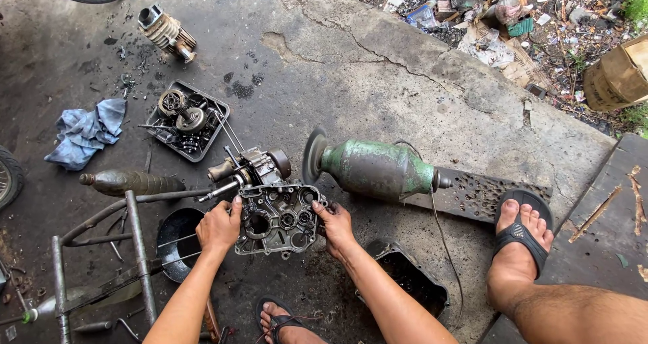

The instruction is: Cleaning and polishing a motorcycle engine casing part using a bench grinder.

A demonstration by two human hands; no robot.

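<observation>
While gripped at its two side edges, a grey engine crankcase half (pixel 278 219) is held just above cracked concrete floor (pixel 378 67): left hand (pixel 219 228) closed on the left edge, right hand (pixel 335 226) closed on the right. Just behind it, a green bench grinder (pixel 372 168) is set on a perforated plate (pixel 482 194). Bare floor is left beyond. Gears are held in a black tray (pixel 159 129); a black pan (pixel 177 239) and a dark oil pan (pixel 412 283) flank the forearms.

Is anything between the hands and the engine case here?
No. Both hands already grip the engine case: the left hand on its left edge, the right hand on its right edge. Nothing visible lies between them and the case.
</observation>
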